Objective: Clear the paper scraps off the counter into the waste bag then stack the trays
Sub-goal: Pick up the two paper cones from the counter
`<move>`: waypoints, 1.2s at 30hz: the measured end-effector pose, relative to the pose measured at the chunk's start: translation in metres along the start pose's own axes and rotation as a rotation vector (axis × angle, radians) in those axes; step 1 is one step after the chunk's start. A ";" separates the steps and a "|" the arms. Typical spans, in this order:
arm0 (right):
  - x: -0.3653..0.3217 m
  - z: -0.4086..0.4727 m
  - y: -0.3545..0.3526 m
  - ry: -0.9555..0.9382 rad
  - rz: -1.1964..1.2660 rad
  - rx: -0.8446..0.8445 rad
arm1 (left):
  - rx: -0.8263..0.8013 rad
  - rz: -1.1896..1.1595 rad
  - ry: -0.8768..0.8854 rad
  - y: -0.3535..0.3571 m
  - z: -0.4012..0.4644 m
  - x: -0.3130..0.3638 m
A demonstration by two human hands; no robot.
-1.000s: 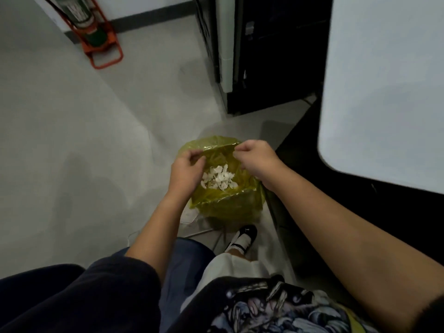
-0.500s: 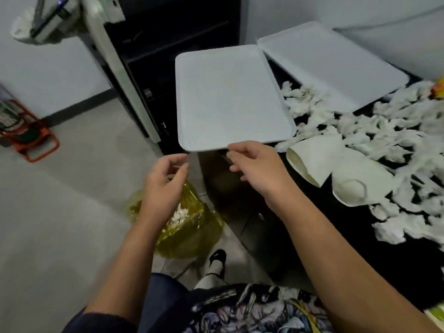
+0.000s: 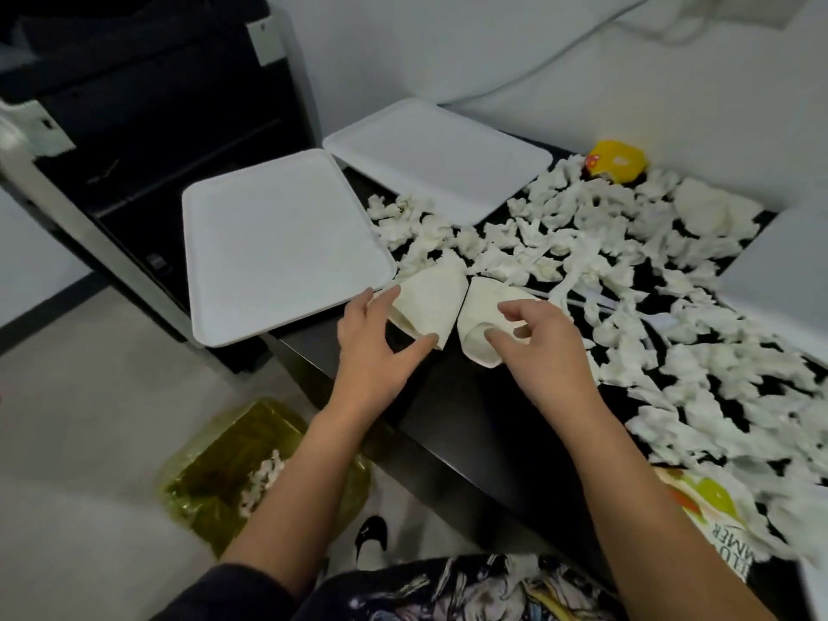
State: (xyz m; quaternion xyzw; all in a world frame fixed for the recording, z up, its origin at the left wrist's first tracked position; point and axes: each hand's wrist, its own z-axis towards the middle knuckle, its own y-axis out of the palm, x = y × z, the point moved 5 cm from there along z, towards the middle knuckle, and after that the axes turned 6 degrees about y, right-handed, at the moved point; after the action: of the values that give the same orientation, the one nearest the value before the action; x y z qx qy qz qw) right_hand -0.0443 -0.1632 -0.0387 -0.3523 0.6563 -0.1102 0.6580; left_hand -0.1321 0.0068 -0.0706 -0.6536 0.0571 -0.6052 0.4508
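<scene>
Torn white paper scraps (image 3: 663, 280) cover most of the black counter (image 3: 470, 423). Two larger curled paper pieces lie near its front left: the left piece (image 3: 430, 302) and the right piece (image 3: 481, 316). My left hand (image 3: 374, 347) reaches over the left piece with fingers spread, its thumb at the piece's lower tip. My right hand (image 3: 535, 342) hovers over the right piece, fingers loosely bent, thumb touching it. Two white trays lie at the counter's left, the near tray (image 3: 273, 253) overhanging the edge and the far tray (image 3: 439, 159) behind it. The yellow waste bag (image 3: 215, 472) stands open on the floor below, with scraps inside.
A yellow packet (image 3: 616, 161) lies at the back of the counter and a printed wrapper (image 3: 712, 517) at its front right. Another white flat surface (image 3: 779, 271) shows at the right edge. A dark machine (image 3: 148, 127) stands left of the counter. My shoe (image 3: 372, 537) is beside the bag.
My view has lifted from the bag on the floor to the counter. Both hands left the bag's rim and moved up and right onto the two large paper pieces.
</scene>
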 end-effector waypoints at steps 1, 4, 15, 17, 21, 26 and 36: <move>0.000 0.001 0.003 -0.044 -0.072 -0.007 | -0.009 0.008 -0.004 0.006 0.005 0.003; 0.002 0.004 0.015 -0.157 -0.276 -0.076 | -0.044 0.095 0.009 0.020 0.015 0.008; 0.003 0.001 0.027 -0.189 -0.357 -0.137 | 0.061 0.069 0.035 0.020 0.006 0.007; -0.001 0.000 0.027 -0.187 -0.288 -0.132 | 0.099 0.075 0.045 0.013 0.003 0.005; -0.021 -0.005 0.031 -0.231 -0.237 -0.127 | 0.174 0.047 0.068 -0.006 -0.004 0.002; -0.053 -0.018 0.047 -0.342 -0.210 -0.163 | 0.294 0.050 0.093 -0.044 -0.016 -0.007; -0.132 -0.045 0.126 -0.604 -0.205 -0.338 | 0.536 0.098 -0.094 -0.142 -0.056 -0.069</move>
State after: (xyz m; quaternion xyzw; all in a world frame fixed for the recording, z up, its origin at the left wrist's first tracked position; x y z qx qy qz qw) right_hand -0.1420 -0.0059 -0.0070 -0.5368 0.4026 0.0436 0.7402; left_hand -0.2643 0.1035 -0.0356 -0.5347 -0.0947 -0.5454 0.6385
